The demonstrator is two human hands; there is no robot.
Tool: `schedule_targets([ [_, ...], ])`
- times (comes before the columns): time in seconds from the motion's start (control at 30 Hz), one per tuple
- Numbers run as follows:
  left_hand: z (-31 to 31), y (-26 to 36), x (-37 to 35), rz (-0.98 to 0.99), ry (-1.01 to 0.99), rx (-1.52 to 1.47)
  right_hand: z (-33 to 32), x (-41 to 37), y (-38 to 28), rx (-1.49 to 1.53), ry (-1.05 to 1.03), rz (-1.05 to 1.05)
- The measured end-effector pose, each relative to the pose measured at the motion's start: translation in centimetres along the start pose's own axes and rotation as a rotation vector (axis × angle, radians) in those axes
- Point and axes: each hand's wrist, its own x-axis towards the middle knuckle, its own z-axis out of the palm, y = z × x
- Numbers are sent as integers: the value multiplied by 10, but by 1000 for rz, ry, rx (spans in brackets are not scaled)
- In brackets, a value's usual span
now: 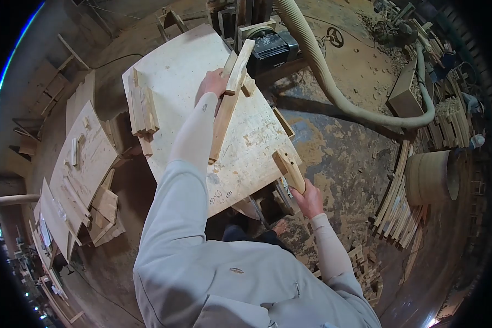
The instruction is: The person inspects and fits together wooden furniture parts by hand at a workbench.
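Note:
My left hand (215,82) is closed on a short wooden piece (229,68) at the upper part of the pale worktable (183,65). Beside it, a longer wooden bar (240,68) slants across a long board (222,128) lying on the tabletop. My right hand (310,199), off the table's right corner, is wrapped round the lower end of a wooden piece (291,173) with a darker block-like end. A small wood block (248,86) touches the slanted bar on its right. My left fingertips are partly hidden.
Wooden strips (142,109) are stacked on the table's left edge. Behind the table are a motor (276,48) and a thick ribbed hose (333,93) curving right. A second table (87,153) with boards stands left. Timber (393,202) and a round drum (429,177) lie right.

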Motion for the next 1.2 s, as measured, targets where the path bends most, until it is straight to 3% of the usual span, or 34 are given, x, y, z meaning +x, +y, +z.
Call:
schedule_targets([
  [0.1, 3, -1, -29, 70, 13, -53, -3, -21, 14, -27, -26, 24],
  [0.17, 7, 0, -49, 150, 228, 158, -8, -34, 19, -19, -47, 48],
  [0.2, 0, 11, -62, 152, 229, 163, -11, -39, 20, -16, -68, 72],
  [0.27, -13, 29, -78, 210, 189, 443, -18, -46, 23, -15, -76, 76],
  [0.4, 1, 17, -101, 376, 113, 445, -32, -59, 26, 41, -88, 89],
  [0.47, 13, 2, -114, 280, 265, 95, -35, -63, 34, 24, -102, 95],
  [0.5, 15, -2, -120, 281, 262, 100, -37, -66, 38, 3, -114, 99],
  [0.57, 18, -6, -130, 78, 223, 98, -42, -74, 42, -6, -126, 101],
  [0.67, 26, -6, -137, 46, 92, 32, -40, -89, 52, -11, -129, 101],
  [0.93, 40, 9, -120, 91, 118, -30, -37, -110, 75, -20, -146, 106],
  [1.2, 37, 17, -81, 35, 139, -83, -35, -77, 39, -3, -112, 101],
])
